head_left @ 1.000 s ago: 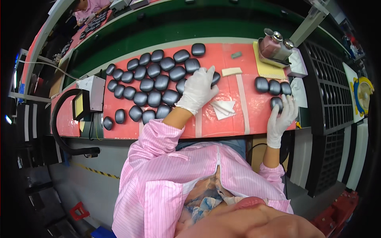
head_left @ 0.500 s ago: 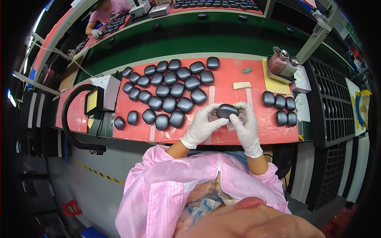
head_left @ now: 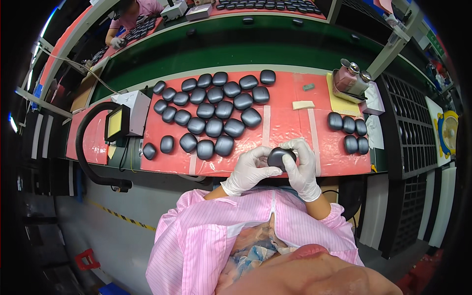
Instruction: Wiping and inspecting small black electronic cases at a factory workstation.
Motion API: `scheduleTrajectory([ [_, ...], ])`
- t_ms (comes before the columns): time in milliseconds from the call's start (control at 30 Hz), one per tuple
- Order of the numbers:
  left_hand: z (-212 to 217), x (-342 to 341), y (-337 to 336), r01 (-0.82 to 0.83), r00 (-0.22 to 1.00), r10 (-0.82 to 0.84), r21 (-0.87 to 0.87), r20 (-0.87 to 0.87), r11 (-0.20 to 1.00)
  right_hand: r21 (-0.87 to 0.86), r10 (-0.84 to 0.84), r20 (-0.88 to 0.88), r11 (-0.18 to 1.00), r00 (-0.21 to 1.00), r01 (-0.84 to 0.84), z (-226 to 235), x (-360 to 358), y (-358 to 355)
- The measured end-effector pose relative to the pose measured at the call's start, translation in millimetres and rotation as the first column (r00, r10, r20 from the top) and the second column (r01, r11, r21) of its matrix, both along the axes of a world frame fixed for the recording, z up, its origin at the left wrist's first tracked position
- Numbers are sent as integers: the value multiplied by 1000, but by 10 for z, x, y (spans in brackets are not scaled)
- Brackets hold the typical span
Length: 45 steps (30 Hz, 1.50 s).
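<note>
A dark grey, glossy rounded case point(head_left: 280, 158) is held between my two white-gloved hands, just above the near edge of the red-covered bench. My left hand point(head_left: 250, 169) grips its left side, with the thumb along the lower edge. On its right, my right hand point(head_left: 302, 169) has the fingers curled over the top and the thumb pressed on the front. Many similar dark cases point(head_left: 214, 127) lie in loose rows on the bench to the left of my hands. A smaller group of the same cases point(head_left: 348, 124) sits at the right.
Beyond the bench runs a green conveyor belt point(head_left: 226, 44) carrying a few cases. Pump bottles point(head_left: 347, 73) stand in a holder at the back right, near a pale block point(head_left: 303, 104). A lamp point(head_left: 116, 125) is on the left, black trays point(head_left: 410, 128) at the right. Another person point(head_left: 142, 7) works far left.
My hands have drawn the case slightly closer to me and turned it, so its outline looks rounder. The right thumb now lies across its front. Cases on the conveyor have shifted slightly left.
</note>
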<state>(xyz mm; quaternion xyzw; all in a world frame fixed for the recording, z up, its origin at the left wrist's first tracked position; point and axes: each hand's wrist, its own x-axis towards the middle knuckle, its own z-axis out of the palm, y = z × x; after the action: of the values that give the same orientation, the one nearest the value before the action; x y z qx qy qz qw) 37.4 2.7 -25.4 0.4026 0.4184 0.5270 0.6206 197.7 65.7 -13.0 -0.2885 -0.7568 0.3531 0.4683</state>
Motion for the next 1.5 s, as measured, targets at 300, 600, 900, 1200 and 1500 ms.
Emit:
scheduleTrajectory([
  [300, -127, 5, -186, 26, 1000, -26, -43, -5, 999, -228, -53, -43, 973, 998, 42, -77, 25, -123],
  [600, -192, 94, -237, 130, 986, -135, 58, 94, 990, -491, -164, -158, 869, 974, 67, 24, 95, -206],
  [900, -23, -501, -533, 210, 943, -180, -82, 278, 974, -25, -206, 262, 975, 943, 220, -328, 327, 146],
  [1200, -1209, -2353, -1799, -632, 515, 832, -565, 205, 531, 372, -215, 485, 928, 848, 22, -356, 211, 267],
  [1500, -2082, -4196, -2391, -859, -200, 882, -509, 426, 51, 220, -276, 557, 958, 783, 181, -161, 116, 602],
])
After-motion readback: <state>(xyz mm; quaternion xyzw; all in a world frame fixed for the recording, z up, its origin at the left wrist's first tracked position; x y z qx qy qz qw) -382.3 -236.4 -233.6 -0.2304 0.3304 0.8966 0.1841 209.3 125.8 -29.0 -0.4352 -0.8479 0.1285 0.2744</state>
